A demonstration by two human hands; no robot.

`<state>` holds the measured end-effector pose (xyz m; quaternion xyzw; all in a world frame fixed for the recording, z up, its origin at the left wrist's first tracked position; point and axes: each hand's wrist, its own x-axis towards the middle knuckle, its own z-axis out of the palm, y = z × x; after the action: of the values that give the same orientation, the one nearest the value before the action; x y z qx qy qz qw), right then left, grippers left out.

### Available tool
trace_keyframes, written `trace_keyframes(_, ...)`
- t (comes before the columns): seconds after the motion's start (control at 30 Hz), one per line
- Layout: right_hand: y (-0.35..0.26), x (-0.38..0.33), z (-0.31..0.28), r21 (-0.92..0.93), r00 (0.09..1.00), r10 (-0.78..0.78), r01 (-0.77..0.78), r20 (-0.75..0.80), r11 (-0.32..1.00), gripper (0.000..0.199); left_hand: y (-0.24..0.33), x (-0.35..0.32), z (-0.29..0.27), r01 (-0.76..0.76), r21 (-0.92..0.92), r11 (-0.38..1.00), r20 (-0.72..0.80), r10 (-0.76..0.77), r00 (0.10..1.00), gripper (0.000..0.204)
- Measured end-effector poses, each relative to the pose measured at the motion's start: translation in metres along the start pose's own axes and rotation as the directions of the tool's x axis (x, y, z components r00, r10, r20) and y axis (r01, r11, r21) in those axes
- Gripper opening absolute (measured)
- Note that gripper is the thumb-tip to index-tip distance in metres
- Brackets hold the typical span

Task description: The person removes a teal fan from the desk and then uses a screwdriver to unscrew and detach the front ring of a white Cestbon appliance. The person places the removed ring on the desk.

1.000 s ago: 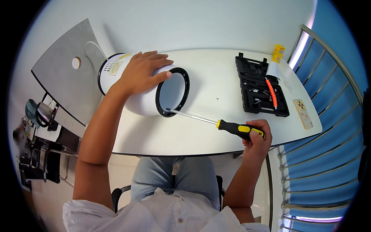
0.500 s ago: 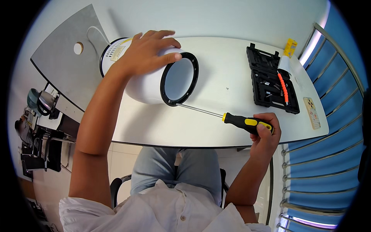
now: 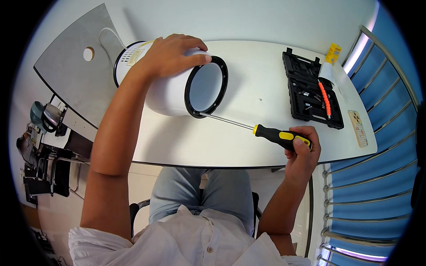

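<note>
A white cylindrical appliance lies on its side at the table's left, a black ring with small screws around its round end. My left hand curves over the top of it, fingers spread and thumb at the ring, gripping it. A screwdriver with a black and yellow handle is in my right hand, the fingers wrapped round the handle's end. Its long shaft points left, with the tip at the lower edge of the ring. Whether the tip sits in a screw is too small to tell.
An open black tool case with bits and an orange flexible shaft is on the right of the white table. Beyond it stands a yellow box. A beige remote-like panel lies near the right edge, beside metal railings.
My right hand and the screwdriver have shifted slightly up and left. The ringed end of the appliance has risen a little in view, and my left thumb sits slightly farther right.
</note>
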<state>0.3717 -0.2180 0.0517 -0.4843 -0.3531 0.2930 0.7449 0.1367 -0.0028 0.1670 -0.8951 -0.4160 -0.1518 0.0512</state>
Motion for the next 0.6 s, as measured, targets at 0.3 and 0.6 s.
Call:
trace_keyframes(0.3, -0.002, -0.002, -0.001, -0.031, 1.0, -0.021, 0.022, 0.017, 0.999, 0.022, 0.002, 0.004, 0.001, 0.03, -0.011, 0.999, -0.019, -0.03, 0.999, 0.057)
trace_keyframes(0.6, -0.002, -0.002, -0.003, -0.031, 0.999, -0.036, 0.038, 0.041, 0.999, 0.023, 0.001, 0.019, 0.002, 0.073, -0.042, 0.996, 0.027, -0.072, 0.997, 0.055)
